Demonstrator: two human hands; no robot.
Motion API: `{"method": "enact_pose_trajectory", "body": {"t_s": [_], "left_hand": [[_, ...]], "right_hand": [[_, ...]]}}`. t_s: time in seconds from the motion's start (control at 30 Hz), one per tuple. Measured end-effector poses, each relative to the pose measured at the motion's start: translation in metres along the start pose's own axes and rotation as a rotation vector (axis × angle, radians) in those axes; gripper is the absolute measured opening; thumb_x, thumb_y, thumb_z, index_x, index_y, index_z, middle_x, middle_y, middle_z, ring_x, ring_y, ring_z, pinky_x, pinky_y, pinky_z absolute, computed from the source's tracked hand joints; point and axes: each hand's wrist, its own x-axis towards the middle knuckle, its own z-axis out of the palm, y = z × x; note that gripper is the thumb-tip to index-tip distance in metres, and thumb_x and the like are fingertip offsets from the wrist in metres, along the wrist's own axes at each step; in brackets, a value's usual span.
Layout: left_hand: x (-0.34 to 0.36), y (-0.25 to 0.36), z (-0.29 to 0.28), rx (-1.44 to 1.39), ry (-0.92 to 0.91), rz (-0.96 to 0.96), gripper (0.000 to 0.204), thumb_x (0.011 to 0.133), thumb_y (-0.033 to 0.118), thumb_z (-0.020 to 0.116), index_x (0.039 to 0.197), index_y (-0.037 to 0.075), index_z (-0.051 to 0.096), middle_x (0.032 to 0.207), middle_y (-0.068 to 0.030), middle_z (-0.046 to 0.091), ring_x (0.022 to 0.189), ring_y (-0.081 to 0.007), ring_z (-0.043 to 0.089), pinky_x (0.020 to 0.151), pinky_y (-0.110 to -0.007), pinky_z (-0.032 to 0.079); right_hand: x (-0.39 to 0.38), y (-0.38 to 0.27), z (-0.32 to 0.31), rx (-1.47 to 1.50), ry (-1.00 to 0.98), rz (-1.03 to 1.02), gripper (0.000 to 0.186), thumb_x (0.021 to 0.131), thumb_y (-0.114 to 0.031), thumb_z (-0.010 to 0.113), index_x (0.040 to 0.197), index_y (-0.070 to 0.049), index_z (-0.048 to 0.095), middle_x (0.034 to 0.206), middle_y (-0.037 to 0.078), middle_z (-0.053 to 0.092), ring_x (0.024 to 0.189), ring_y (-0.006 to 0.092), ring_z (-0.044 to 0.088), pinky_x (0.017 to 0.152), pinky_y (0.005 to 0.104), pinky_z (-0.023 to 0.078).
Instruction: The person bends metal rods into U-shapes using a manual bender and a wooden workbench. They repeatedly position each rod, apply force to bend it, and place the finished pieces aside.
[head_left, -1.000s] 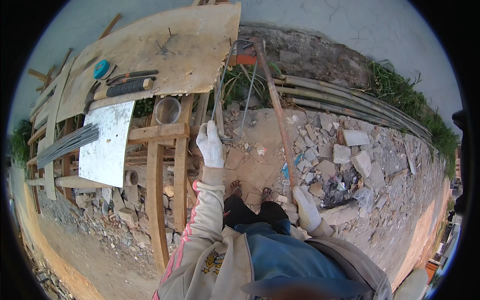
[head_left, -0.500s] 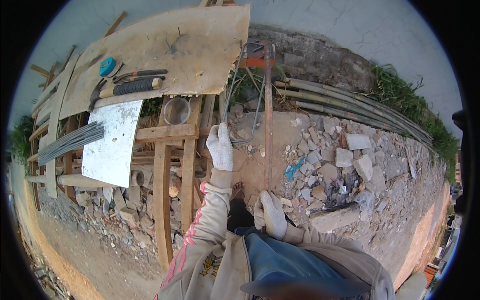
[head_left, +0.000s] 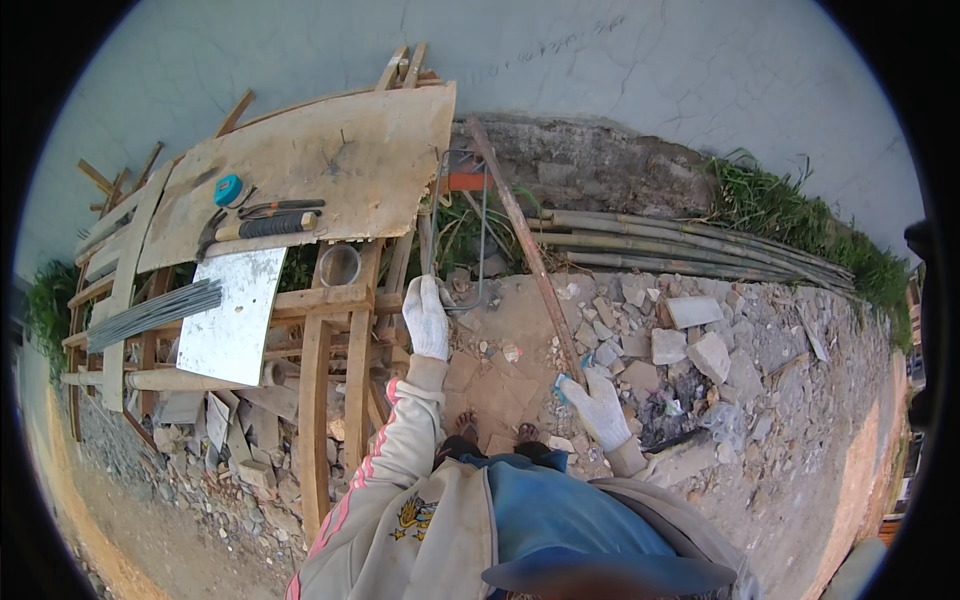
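Note:
My left hand, in a white knitted glove, is closed around the near left corner of a steel rod bent into a long rectangular loop. The loop's far end lies over an orange-red metal piece beside the plywood edge. My right hand, also gloved, grips the near end of a long rusty metal bar. That bar slants away to the far left, and its far end passes close to the loop. Whether the bar touches the loop or the orange-red piece I cannot tell.
On the plywood bench lie a blue tape measure, a hammer and pincers. Thin steel rods rest across a white sheet. Bamboo poles lie along the wall. Rubble covers the ground at right.
My right hand has swung the bar's near end outward to the right, away from my body, so the bar now slants. My left hand keeps its hold on the loop. The view has shifted.

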Motion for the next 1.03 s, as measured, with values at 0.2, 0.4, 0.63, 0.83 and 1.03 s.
{"method": "enact_pose_trajectory", "body": {"t_s": [0.2,0.4,0.63,0.83,1.03], "left_hand": [[-0.022,0.027,0.068,-0.412,0.074,-0.164,0.03,0.109,0.033,0.053,0.098,0.006,0.062,0.077,-0.0031,0.06,0.061,-0.0111,0.053,0.056,-0.028,0.049],[-0.016,0.017,0.063,0.197,0.002,0.238,0.024,0.109,0.025,0.056,0.101,0.004,0.062,0.072,-0.0012,0.056,0.061,-0.0112,0.051,0.058,-0.029,0.044],[-0.018,0.022,0.005,-0.064,-0.134,0.218,0.021,0.111,0.023,0.051,0.104,0.006,0.061,0.075,0.0019,0.054,0.061,-0.0074,0.048,0.055,-0.025,0.044],[-0.104,0.012,-0.055,-0.077,-0.157,-0.013,0.025,0.111,0.028,0.051,0.103,0.006,0.061,0.069,0.0015,0.051,0.058,-0.0084,0.048,0.053,-0.026,0.045],[-0.219,-0.038,-0.088,0.105,0.061,-0.408,0.031,0.109,0.034,0.053,0.101,0.006,0.063,0.071,0.0025,0.057,0.059,-0.0079,0.052,0.052,-0.026,0.044]], "right_hand": [[-0.003,0.003,-0.004,0.261,0.112,-0.05,0.031,0.094,-0.027,0.074,0.104,0.001,0.066,0.074,0.013,0.06,0.068,0.0189,0.055,0.064,0.0371,0.045],[-0.005,0.004,0.006,0.4,0.246,-0.024,0.026,0.092,-0.023,0.076,0.091,0.0,0.064,0.068,0.004,0.054,0.064,0.0107,0.046,0.057,0.033,0.04],[-0.024,0.03,-0.025,0.419,0.391,-0.074,0.023,0.092,-0.018,0.076,0.085,0.002,0.067,0.066,0.003,0.057,0.063,0.0094,0.048,0.057,0.0311,0.042],[-0.012,0.086,-0.038,0.382,0.281,0.013,0.024,0.094,-0.021,0.075,0.096,0.001,0.066,0.078,0.0,0.058,0.073,0.0087,0.049,0.065,0.0291,0.044],[0.027,0.232,0.004,0.108,-0.161,0.232,0.04,0.095,-0.032,0.076,0.118,0.001,0.07,0.083,0.002,0.063,0.075,0.0098,0.054,0.067,0.0326,0.046]]}}
